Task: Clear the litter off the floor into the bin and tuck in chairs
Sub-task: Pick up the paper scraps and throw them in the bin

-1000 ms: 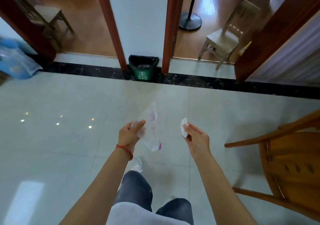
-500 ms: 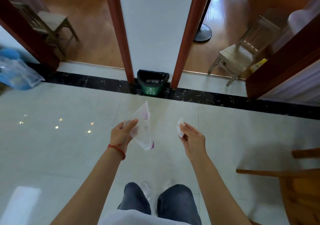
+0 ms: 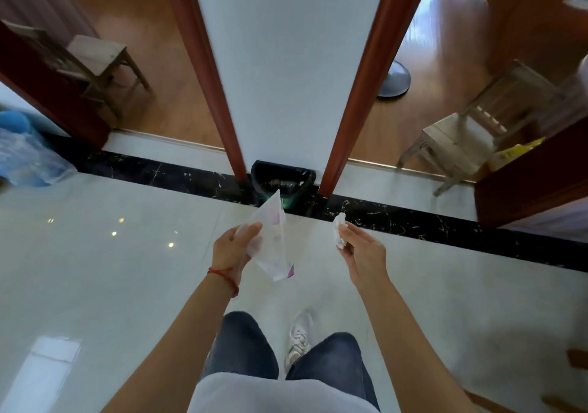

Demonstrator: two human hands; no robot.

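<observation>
My left hand grips a clear plastic wrapper with pink print, held up over the pale tiled floor. My right hand pinches a small crumpled white tissue between thumb and fingers. Just ahead, a green bin with a black liner stands against the white wall between two red-brown door frames; the wrapper's top corner overlaps its front. Both hands are a short way in front of the bin.
A wooden chair stands in the left room, another pale chair in the right doorway beside a yellow object. A fan base sits on the wood floor. A blue plastic bag lies at far left. My legs and a white shoe show below.
I have walked closer to the bin, which now sits just beyond my hands. The brown chair at the right has slid out of view. Both hands still hold their litter.
</observation>
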